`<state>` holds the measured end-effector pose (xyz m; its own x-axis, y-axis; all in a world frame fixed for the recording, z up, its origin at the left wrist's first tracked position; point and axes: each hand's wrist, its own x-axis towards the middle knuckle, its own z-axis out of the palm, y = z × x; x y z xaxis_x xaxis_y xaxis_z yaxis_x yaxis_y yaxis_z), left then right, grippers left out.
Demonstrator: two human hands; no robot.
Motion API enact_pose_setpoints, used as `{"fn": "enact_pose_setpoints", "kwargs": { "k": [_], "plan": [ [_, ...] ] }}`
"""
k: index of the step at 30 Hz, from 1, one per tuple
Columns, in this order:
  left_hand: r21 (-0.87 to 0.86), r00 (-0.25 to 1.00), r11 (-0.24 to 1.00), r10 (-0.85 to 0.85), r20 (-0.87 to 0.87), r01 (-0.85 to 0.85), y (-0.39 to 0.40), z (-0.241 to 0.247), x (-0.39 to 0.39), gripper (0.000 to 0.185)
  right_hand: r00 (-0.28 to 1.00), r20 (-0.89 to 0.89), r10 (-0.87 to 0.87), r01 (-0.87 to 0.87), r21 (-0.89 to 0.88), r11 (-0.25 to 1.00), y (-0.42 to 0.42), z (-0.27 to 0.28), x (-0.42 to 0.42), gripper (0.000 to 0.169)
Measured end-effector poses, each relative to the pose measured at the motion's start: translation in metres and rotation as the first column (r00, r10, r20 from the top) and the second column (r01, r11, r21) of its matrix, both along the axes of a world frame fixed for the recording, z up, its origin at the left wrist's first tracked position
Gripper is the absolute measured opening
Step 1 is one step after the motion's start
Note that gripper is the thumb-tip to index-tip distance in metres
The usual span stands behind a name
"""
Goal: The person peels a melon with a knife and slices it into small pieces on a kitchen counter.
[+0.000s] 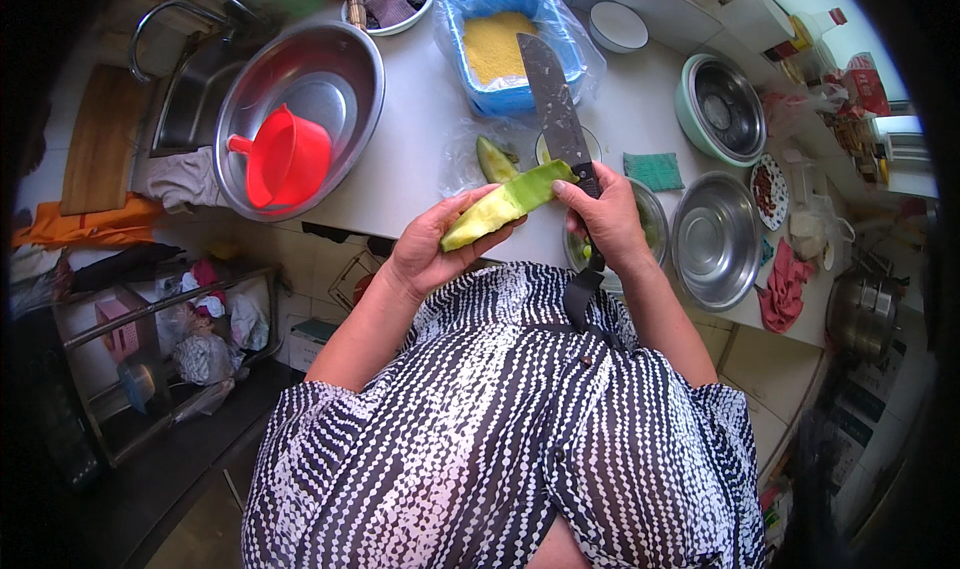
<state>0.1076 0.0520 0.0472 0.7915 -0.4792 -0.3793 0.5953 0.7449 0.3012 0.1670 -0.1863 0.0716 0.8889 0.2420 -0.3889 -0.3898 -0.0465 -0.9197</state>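
Note:
My left hand (427, 243) holds the near end of a long wedge of green-skinned melon or squash (495, 213), its pale yellow-green flesh turned up. With my right hand (611, 216) I grip the black handle of a broad kitchen knife (555, 104), whose blade points away from me and has bits stuck to it. My right thumb touches the wedge's far end. Beyond the wedge, another green piece (495, 160) lies on a clear plastic bag (459, 156). A glass bowl (658, 224) stands partly hidden under my right hand, with green bits inside.
A large steel basin (367, 119) holding a red plastic scoop (300, 156) stands left, beside the sink (196, 96). A bag-lined blue tub (480, 96) of yellow grain stands at the back. Right are a steel bowl (712, 231), nested bowls (686, 111) and a green scouring pad (652, 171).

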Motion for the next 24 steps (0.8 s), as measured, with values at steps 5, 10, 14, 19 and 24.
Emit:
{"fn": "enact_pose_setpoints", "kwargs": {
  "k": [5,10,14,19,24],
  "plan": [
    [-0.073,0.995,0.993,0.095,0.025,-0.093,0.004,0.001,-0.001,0.066,0.996,-0.004,-0.085,0.085,0.079,0.993,0.003,-0.002,0.0,0.015],
    [-0.19,0.961,0.973,0.168,0.22,-0.127,0.011,-0.004,0.004,0.076,0.972,-0.115,-0.206,0.225,0.194,0.955,0.011,-0.004,-0.003,0.014],
    [-0.035,0.916,0.972,0.232,0.327,-0.233,0.003,-0.004,0.008,0.067,0.927,-0.233,-0.295,0.357,0.297,0.886,0.021,-0.004,-0.009,0.014],
    [0.043,0.898,0.943,0.3,0.322,-0.331,-0.005,-0.019,0.014,0.058,0.872,-0.411,-0.266,0.439,0.415,0.797,0.025,-0.009,-0.018,0.018],
    [0.023,0.889,0.937,0.324,0.323,-0.349,0.002,-0.035,0.022,0.055,0.859,-0.473,-0.196,0.423,0.438,0.793,0.028,-0.009,-0.028,0.022]
  ]
}}
